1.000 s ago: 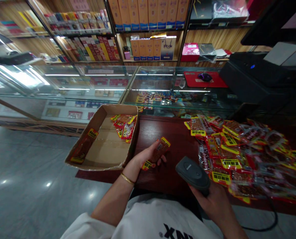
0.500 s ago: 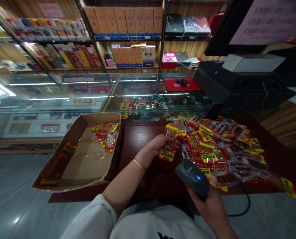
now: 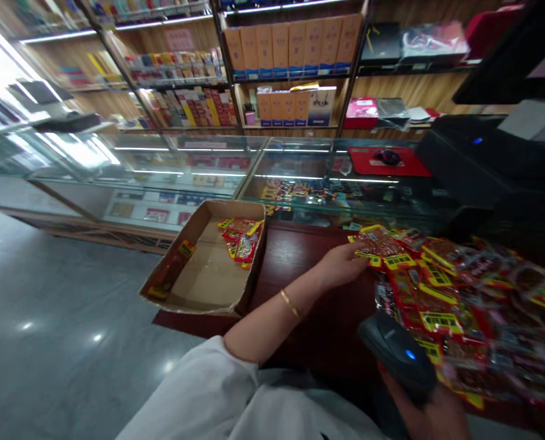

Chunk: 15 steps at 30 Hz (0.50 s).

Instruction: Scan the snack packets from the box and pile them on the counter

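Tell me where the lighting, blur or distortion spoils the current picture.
Head view: glare washes out the upper left, and strip lights shine bright in the glass counter. Head view: the packets at far right look smeared, their print unreadable. Head view: the shelving leans toward the left edge. Head view: the right hand and scanner look dim.

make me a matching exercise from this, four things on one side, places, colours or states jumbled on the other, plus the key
1. barcode scanner
2. computer mouse
3. cardboard box
4. bracelet

A. gold-coloured
B. open-topped, with some packets inside
C. held in the right hand
D. on a red mat

Pairs: 1-C, 2-D, 3-B, 4-A
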### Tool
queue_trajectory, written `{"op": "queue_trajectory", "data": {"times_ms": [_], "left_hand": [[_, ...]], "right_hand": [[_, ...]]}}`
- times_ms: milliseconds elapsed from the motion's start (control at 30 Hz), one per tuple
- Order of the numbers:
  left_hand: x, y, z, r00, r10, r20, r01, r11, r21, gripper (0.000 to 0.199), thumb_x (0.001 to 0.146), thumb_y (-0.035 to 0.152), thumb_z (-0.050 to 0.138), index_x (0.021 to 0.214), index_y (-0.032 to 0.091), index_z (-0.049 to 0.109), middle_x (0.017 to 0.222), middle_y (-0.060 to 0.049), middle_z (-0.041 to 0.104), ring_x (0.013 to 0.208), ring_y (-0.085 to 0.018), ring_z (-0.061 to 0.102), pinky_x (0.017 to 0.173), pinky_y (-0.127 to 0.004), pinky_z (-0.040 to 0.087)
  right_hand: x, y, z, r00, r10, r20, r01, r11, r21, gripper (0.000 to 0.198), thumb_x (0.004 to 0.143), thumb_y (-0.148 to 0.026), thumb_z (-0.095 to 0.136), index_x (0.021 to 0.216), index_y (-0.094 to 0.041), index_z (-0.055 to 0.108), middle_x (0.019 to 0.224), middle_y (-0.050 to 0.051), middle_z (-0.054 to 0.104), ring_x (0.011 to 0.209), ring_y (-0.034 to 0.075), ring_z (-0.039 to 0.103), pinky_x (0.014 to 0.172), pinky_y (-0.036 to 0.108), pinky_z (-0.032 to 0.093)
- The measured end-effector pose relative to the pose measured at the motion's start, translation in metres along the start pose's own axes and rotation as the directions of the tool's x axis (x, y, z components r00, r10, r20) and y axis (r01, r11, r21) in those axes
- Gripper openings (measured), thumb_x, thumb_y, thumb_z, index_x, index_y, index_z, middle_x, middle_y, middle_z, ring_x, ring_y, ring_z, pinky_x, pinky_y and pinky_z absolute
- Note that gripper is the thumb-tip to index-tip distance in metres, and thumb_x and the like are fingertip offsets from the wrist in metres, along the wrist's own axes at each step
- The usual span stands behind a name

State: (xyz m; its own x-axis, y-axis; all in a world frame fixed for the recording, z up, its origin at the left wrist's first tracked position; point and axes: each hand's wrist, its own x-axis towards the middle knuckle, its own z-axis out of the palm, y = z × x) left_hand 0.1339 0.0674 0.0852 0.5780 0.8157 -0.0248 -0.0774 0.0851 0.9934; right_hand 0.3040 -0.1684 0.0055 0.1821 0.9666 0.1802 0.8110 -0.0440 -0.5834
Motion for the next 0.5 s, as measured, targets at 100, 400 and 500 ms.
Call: {"op": "queue_trajectory", "data": {"times_ms": [100,400,500], "left_hand": [[-0.071,0.041,-0.055,0.981,0.142,-0.134,-0.072,0.899,0.431,0.032,0.092,0.03,0.061,0.117,0.017,0.076,0.118,-0.011,0.076,0.108,-0.024,0.069,0.099,-0.035,0.052],[-0.097,0.062,-0.252,0.931,0.005,-0.366,0.362,0.122,0.924,0.061,0.079,0.009,0.064,0.14,0.013,0.06,0.142,-0.017,0.064,0.131,-0.03,0.059,0.11,-0.037,0.044],[-0.081,0.041,-0.266,0.957,-0.078,-0.279,0.283,0.04,0.958,0.07,0.076,0.002,0.063,0.144,0.014,0.058,0.148,-0.018,0.06,0.133,-0.03,0.057,0.11,-0.037,0.044]], "right_hand": [[0.007,0.006,0.01,0.999,-0.025,0.046,0.027,0.999,-0.037,0.042,0.089,-0.057,0.061,0.09,-0.021,0.082,0.09,0.01,0.084,0.087,0.035,0.081,0.07,0.038,0.066],[0.027,-0.044,0.015,0.986,-0.15,0.066,0.142,0.982,0.122,0.031,0.088,-0.051,0.064,0.088,-0.026,0.081,0.092,0.005,0.085,0.087,0.03,0.082,0.065,0.029,0.066],[0.023,-0.047,0.013,0.98,-0.192,0.06,0.184,0.976,0.12,0.029,0.088,-0.05,0.064,0.09,-0.027,0.082,0.089,0.004,0.085,0.083,0.029,0.082,0.065,0.029,0.066]]}}
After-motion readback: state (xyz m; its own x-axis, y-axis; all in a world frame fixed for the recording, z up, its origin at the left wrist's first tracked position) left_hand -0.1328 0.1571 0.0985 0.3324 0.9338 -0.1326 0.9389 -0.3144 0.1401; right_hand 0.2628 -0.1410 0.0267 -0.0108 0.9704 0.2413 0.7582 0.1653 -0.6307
